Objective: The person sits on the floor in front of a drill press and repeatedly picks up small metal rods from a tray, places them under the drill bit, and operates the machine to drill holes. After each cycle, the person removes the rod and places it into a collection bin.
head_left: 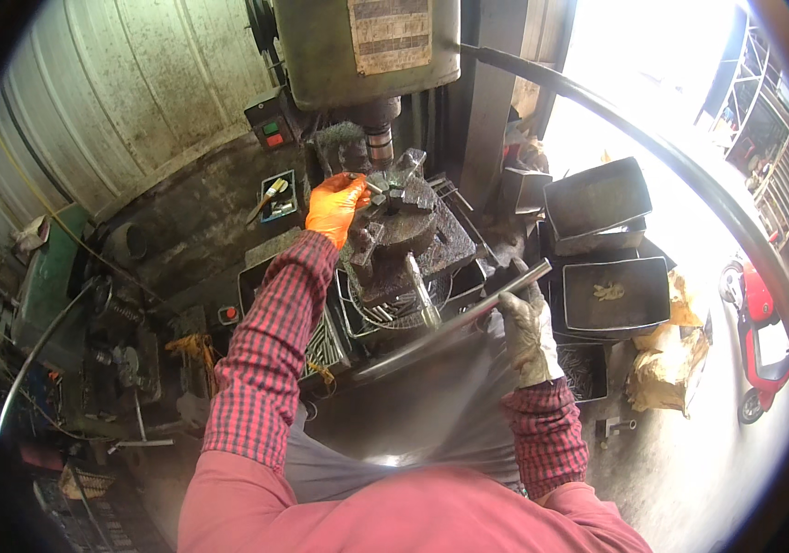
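Observation:
My left hand [334, 207], in an orange glove, is closed at the machine vise, with a short metal rod [375, 188] at its fingertips. The dark, grimy vise [403, 230] sits under the spindle [379, 143] of a green drill press [367, 46]. My right hand [530, 336], in a dirty pale glove, is wrapped round a long metal bar [468, 313] that slants down to the left, its lower end blurred. A shiny handle [422, 290] sticks out from the front of the vise toward me.
Dark metal bins [615, 295] stand at the right beside a torn brown sack [671, 369]. A thick curved bar [634, 120] sweeps across the upper right. Metal rods [325, 343] lie in a tray below the vise. A brush [270, 198] lies left, near a switch box [272, 124].

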Demonstrator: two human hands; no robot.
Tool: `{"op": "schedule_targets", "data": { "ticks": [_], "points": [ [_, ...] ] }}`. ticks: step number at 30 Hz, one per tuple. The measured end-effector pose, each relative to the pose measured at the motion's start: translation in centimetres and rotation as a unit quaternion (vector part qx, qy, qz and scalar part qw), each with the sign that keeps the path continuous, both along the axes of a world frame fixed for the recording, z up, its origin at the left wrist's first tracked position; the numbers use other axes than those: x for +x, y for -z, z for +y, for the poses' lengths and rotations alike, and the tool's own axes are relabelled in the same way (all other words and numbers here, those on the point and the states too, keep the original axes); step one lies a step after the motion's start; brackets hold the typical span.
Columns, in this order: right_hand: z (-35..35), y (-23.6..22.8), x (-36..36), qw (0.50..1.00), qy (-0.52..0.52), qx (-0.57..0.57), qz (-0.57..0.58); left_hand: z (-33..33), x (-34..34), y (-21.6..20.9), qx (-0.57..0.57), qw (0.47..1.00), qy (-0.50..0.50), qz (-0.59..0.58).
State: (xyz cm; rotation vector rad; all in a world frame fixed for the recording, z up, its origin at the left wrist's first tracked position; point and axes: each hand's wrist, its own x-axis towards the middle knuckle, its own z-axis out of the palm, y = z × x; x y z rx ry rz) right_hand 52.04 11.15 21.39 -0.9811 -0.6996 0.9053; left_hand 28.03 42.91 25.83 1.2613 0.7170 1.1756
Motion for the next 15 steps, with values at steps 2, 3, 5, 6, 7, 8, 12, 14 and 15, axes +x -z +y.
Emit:
{"op": "schedule_targets", "data": {
  "ticks": [2,3,5,6,7,8,12,14,15],
  "points": [
    [0.2,-2.3,-1.1,0.997,0.005,-0.037,-0.066,1.4,1.4,0.5,-0.029,0.999,-0.011,0.011],
    [0.4,-3.1,-1.9,0.995,-0.01,-0.008,-0.096,1.7,1.8,0.7,-0.039,0.999,-0.017,0.024],
    [0.7,-4.2,-3.3,0.997,-0.027,-0.001,-0.066,1.7,2.3,1.3,-0.039,0.999,-0.015,0.033],
    [0.7,-4.5,-3.8,0.998,-0.044,-0.014,-0.04,1.7,2.5,1.4,-0.019,0.999,-0.003,0.04],
    [0.7,-4.9,-4.2,0.998,-0.067,0.001,-0.01,1.7,2.5,1.4,-0.007,0.999,0.007,0.048],
    [0.9,-5.2,-4.4,0.997,-0.075,-0.006,-0.001,1.6,2.6,1.4,-0.008,0.998,0.018,0.062],
    [0.5,-7.7,-5.9,0.995,-0.089,0.038,-0.019,1.8,2.8,0.5,0.059,0.976,-0.012,0.208],
    [-0.1,-9.3,-7.9,0.994,-0.097,0.05,0.032,1.8,2.8,0.0,0.098,0.964,-0.011,0.247],
    [-0.3,-10.0,-8.9,0.983,-0.106,0.031,-0.146,1.7,2.8,-0.2,0.109,0.955,-0.014,0.275]
  ]
}}
